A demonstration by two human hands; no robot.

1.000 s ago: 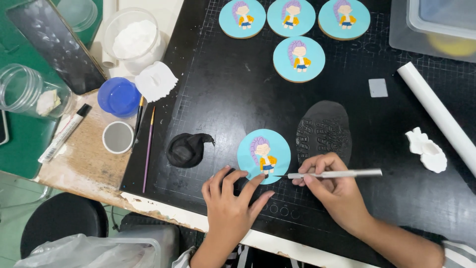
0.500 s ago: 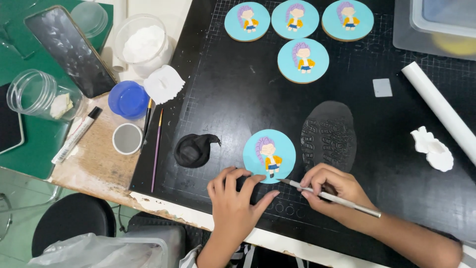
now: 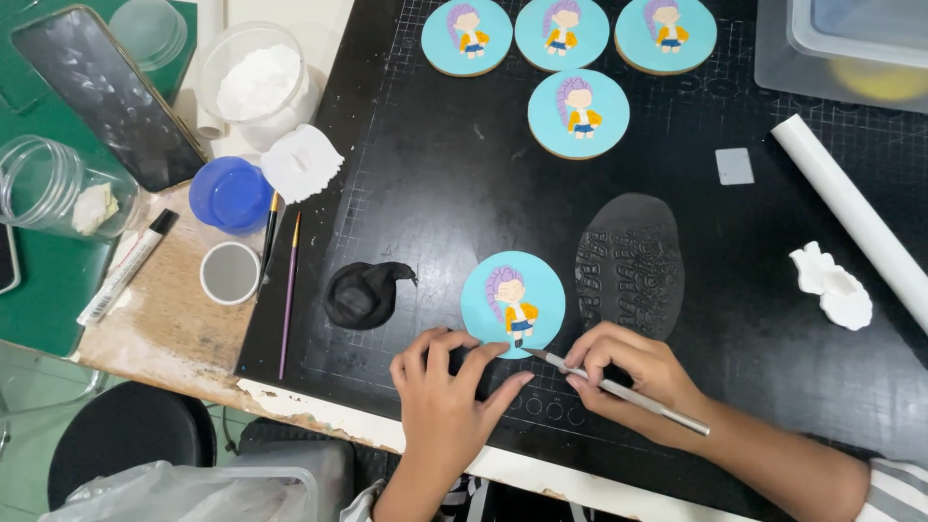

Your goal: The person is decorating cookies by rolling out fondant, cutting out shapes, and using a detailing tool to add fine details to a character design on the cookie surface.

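Bright, even overhead light fills the scene, and the picture is sharp throughout. Soft, short shadows sit just under the fingers (image 3: 480, 364), while faint glare streaks the dark phone screen (image 3: 106, 97) far up-left of them.

Black gridded cutting mat (image 3: 464, 164) over a worn wooden tabletop (image 3: 159, 319), green mat (image 3: 39, 290) off to the left edge. On the black mat: three round blue cookies (image 3: 567, 31) with a purple-haired figure lined up along the top, a fourth (image 3: 578, 113) just below, a fifth (image 3: 512, 304) down near the front edge. Beside that one, a flattened dark textured piece (image 3: 630, 263) and a crumpled black lump (image 3: 362, 293). Also a small grey square (image 3: 735, 165), white rolling pin (image 3: 855, 217), white scraps (image 3: 833, 288), two thin brushes (image 3: 280, 271). On the wood: blue lid (image 3: 230, 194), small white cup (image 3: 230, 273), marker (image 3: 126, 268).
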